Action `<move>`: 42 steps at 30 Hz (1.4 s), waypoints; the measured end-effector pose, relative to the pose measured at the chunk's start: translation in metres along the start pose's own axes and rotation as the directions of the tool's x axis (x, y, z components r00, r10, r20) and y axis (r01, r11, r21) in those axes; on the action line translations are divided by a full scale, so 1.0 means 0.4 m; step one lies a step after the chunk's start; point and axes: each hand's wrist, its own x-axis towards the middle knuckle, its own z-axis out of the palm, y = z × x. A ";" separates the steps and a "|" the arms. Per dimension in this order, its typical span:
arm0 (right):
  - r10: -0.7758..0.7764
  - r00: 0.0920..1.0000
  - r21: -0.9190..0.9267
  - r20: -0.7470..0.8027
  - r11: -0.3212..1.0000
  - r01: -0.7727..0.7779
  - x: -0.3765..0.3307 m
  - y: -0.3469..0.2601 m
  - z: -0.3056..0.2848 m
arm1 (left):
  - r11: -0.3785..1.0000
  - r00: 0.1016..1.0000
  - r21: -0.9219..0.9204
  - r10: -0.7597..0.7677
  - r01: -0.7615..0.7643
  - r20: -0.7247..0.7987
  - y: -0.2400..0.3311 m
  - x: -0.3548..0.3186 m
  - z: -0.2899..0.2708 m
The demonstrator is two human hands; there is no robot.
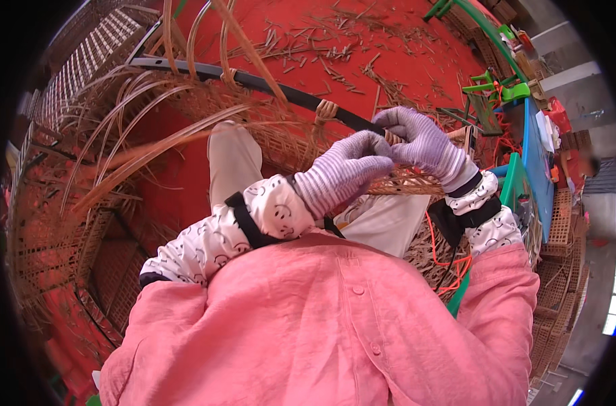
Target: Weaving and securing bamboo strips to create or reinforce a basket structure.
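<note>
Both my hands wear striped purple-and-white gloves and meet at a black bar (274,86) that edges a woven cane panel (281,143). The thumb and fingers of my left hand (347,168) are pinched together just below the bar; whatever lies between them is hidden. Curled over the bar's right part, my right hand (424,143) has its fingertips close to the left ones, and its grip is hidden too. A pale cane binding (326,109) wraps the bar left of my hands. Long loose cane strips (135,157) arch from the weave at the left.
Cane scraps (335,57) litter the red floor (254,37) ahead. Woven cane pieces (91,51) stand at far left. On the right are a blue table (538,179), a green chair (514,93) and stacked woven cane pieces (560,216). An orange cord (455,262) trails beside my right forearm.
</note>
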 end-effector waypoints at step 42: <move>0.001 0.969 -0.190 -0.247 0.980 -0.050 -0.033 -0.017 0.057 | -0.336 0.367 0.792 0.748 -0.511 0.554 0.000 0.011 -0.138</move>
